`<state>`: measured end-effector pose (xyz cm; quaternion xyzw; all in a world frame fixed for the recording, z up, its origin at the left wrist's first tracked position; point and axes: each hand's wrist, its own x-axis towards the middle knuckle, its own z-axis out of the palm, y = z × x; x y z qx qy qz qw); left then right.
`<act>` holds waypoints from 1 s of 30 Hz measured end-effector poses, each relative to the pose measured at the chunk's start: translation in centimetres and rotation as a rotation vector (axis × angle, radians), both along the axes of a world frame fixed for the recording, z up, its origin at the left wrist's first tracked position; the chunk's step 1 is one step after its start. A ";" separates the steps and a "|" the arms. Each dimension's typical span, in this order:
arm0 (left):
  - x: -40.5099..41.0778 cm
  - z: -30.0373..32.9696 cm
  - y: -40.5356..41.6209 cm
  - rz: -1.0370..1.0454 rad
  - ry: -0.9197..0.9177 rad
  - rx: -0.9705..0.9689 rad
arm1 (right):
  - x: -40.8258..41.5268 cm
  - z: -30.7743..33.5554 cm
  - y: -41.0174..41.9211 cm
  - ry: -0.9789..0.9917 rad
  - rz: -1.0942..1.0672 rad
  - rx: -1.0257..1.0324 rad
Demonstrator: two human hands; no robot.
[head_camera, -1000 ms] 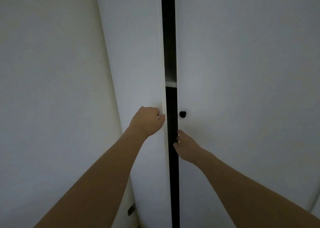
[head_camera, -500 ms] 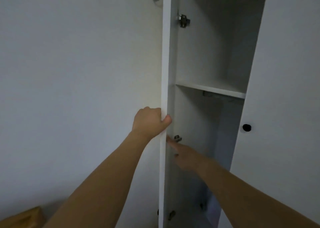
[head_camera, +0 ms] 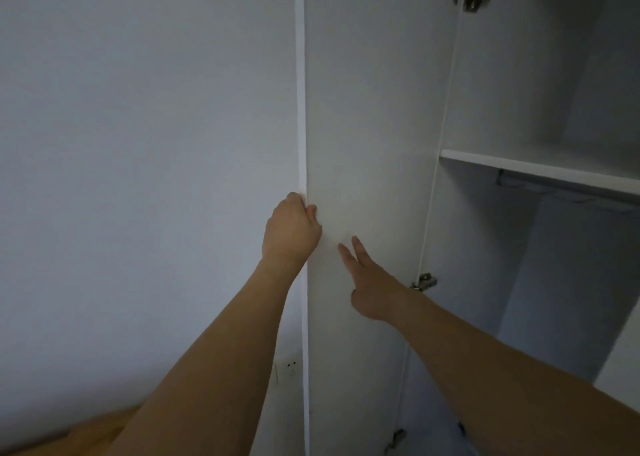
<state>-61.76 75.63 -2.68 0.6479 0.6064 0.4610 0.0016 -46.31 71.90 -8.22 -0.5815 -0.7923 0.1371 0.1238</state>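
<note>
Two hands on one open wardrobe door (head_camera: 374,109), centre frame. Left hand (head_camera: 292,228): fingers wrapped round the door's free edge, tips hidden behind it. Right hand (head_camera: 375,289): two fingers straight and spread against the inner face; the others cannot be made out. Three hinges (head_camera: 424,281) along the door's right side, the lowest blurred. One shelf (head_camera: 536,170) at right, cut off by the frame.

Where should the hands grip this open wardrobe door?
Grip the door by its free vertical edge, coming from the left, as the left hand does: the edge is thin enough to wrap, while the inner face under the right hand is flat, handle-free.
</note>
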 end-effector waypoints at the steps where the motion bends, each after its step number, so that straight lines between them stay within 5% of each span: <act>1: -0.4 -0.1 0.6 0.002 -0.014 0.002 | -0.4 0.0 0.8 -0.028 -0.005 0.024; 15: -3.4 -1.1 6.3 -0.027 -0.182 0.018 | -1.4 -1.4 7.4 -0.254 0.020 0.092; 21: 1.4 -1.8 2.8 0.177 -0.101 0.287 | 8.0 4.8 4.0 -0.418 -0.211 0.255; 26: 12.2 0.2 0.0 -0.130 0.039 0.276 | 17.3 11.7 -1.6 -0.581 -0.529 0.486; 30: 21.9 0.3 -1.3 -0.478 -0.023 0.081 | 23.4 15.4 -5.5 -0.664 -0.717 0.701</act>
